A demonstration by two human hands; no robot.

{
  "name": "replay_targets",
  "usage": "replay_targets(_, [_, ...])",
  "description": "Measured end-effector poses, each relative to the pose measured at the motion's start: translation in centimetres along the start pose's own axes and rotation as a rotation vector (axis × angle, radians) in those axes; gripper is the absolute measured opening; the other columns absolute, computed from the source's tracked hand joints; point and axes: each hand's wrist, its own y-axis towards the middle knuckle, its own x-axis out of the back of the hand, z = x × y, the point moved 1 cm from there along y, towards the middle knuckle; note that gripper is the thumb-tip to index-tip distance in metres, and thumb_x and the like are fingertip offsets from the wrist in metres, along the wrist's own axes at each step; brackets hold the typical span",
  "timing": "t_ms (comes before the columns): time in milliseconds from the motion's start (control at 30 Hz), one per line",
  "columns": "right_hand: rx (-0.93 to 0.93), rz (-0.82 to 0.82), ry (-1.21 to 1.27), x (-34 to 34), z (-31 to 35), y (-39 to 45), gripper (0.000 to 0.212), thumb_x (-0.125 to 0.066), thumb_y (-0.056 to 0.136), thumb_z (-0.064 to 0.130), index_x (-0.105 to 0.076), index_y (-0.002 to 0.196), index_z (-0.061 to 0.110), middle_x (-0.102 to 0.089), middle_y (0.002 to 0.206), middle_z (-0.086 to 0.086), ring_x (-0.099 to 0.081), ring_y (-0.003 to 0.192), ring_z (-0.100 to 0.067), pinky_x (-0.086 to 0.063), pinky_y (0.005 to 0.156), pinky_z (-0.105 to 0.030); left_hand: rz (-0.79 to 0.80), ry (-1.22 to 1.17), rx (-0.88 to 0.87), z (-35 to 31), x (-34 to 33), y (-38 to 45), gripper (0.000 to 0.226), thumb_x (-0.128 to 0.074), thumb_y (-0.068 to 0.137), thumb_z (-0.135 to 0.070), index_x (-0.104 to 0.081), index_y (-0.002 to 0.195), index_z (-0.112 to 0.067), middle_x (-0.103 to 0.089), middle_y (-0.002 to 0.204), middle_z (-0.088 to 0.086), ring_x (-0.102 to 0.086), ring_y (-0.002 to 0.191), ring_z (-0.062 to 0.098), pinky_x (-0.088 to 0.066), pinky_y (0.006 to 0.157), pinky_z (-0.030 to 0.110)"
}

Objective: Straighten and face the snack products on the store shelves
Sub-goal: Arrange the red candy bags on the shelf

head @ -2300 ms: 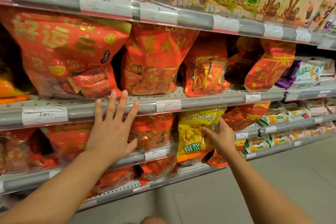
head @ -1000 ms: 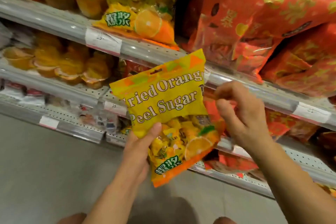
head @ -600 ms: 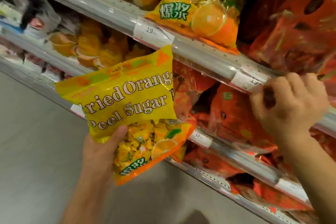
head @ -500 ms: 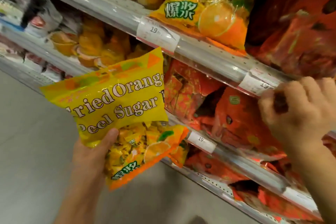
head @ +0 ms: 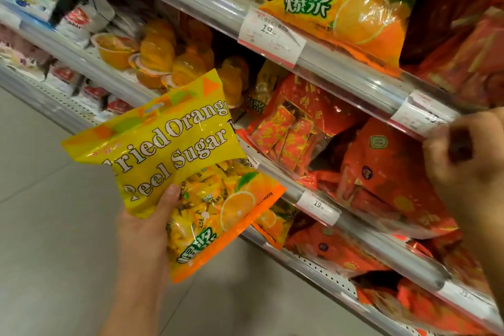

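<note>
Orange-peel candy bag (head: 174,161), glossy yellow plastic with small wrapped sweets showing through its clear lower window, is sitting tilted in the left hand (head: 144,229), thumb pressing its front; just right of it, crinkled red foil packs (head: 387,180) are crowding the shelf (head: 362,240); the right hand (head: 469,169), blurred, is curling its fingers at the rail above them; what it holds cannot be told.
</note>
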Motion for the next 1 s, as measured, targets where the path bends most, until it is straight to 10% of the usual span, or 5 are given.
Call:
replay_targets(233, [0.097, -0.192, 0.092, -0.7, 2.8, -2.3, 0.021, -0.057, 0.097, 0.025, -0.059, 0.081, 0.012, -0.057, 0.079, -0.013, -0.053, 0.076, -0.04, -0.041, 0.067, -0.056, -0.035, 0.081, 0.02, 0.1, 0.9, -0.4, 0.045, -0.082, 0.07, -0.03, -0.075, 0.114, -0.029, -0.077, 0.111, 0.004, -0.074, 0.102, 0.031, -0.052, 0.095, 0.064])
replay_targets(400, [0.212, 0.07, 0.112, -2.4, 7.0, -4.1, 0.026, -0.059, 0.095, 0.028, -0.067, 0.077, 0.013, -0.062, 0.07, -0.003, -0.057, 0.062, -0.028, -0.038, 0.056, -0.034, -0.055, 0.103, 0.004, -0.2, 1.3, -0.1, 0.039, -0.08, 0.071, -0.028, -0.076, 0.11, -0.026, -0.078, 0.107, 0.003, -0.075, 0.098, 0.027, -0.053, 0.096, 0.061])
replay_targets(567, [-0.216, 0.562, 0.225, -6.1, 10.7, -3.8, 0.054, -0.06, 0.093, 0.057, -0.059, 0.124, 0.013, -0.071, 0.099, -0.002, -0.069, 0.087, -0.03, -0.055, 0.074, -0.043, -0.047, 0.078, 0.005, 0.1, 1.4, 0.1, 0.042, -0.083, 0.061, -0.037, -0.078, 0.102, -0.033, -0.079, 0.105, 0.001, -0.076, 0.096, 0.025, -0.055, 0.092, 0.057])
replay_targets(667, [-0.649, 0.761, 0.653, -8.3, 11.7, -3.3, 0.049, -0.068, 0.088, 0.057, -0.061, 0.118, 0.019, -0.068, 0.105, 0.004, -0.064, 0.1, -0.022, -0.049, 0.079, -0.036, -0.033, 0.075, 0.005, 0.3, 1.4, 0.2, 0.039, -0.082, 0.064, -0.035, -0.078, 0.102, -0.029, -0.079, 0.104, 0.001, -0.076, 0.097, 0.025, -0.061, 0.083, 0.048])
replay_targets(1000, [-0.993, 0.628, 0.845, -12.9, 12.0, -2.0, 0.044, -0.072, 0.091, 0.044, -0.063, 0.113, 0.008, -0.068, 0.099, -0.006, -0.064, 0.093, -0.027, -0.057, 0.088, -0.045, 0.006, 0.151, 0.005, 0.1, 0.7, -0.4, 0.026, -0.078, 0.083, -0.021, -0.077, 0.108, -0.029, -0.079, 0.102, 0.002, -0.077, 0.094, 0.026, -0.056, 0.092, 0.058])
